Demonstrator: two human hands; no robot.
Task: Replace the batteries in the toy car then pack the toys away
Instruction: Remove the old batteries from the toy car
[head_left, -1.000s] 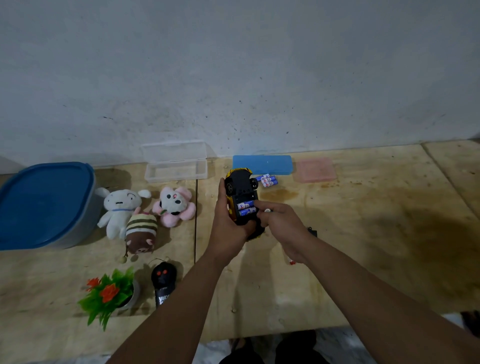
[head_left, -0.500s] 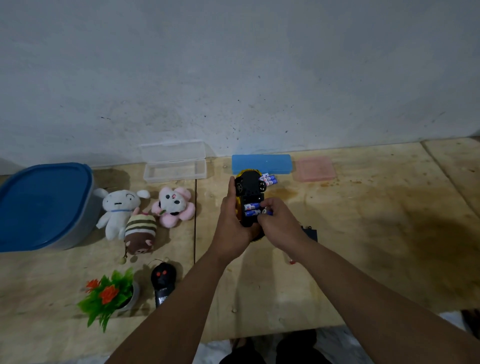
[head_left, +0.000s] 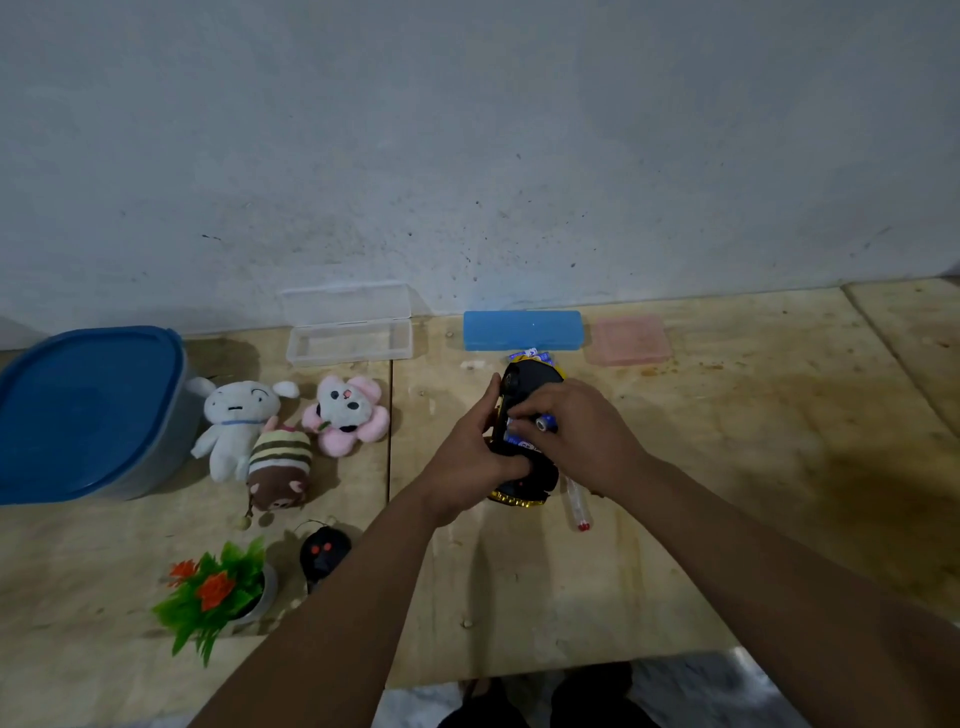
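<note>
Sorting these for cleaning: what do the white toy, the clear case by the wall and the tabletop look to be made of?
White toy: soft plush fabric, going by its fuzzy, rounded, matte surface. Clear case: looks like thin transparent plastic, smooth and slightly cloudy; the table shows through it. Tabletop: probably unfinished plywood sheets, pale and matte, with visible grain, stains and a seam between panels.

1. Toy car (head_left: 530, 382): yellow and black, held underside up above the table, battery bay open.
2. Battery (head_left: 546, 422): blue and white, one end lifted out of the bay; another lies seated beneath it.
3. Spare batteries (head_left: 532, 356): lying beside the blue case.
4. Plush toys (head_left: 236, 423): three, lying on the table at left.
5. Remote control (head_left: 322, 556): black, beside the plant.
</note>
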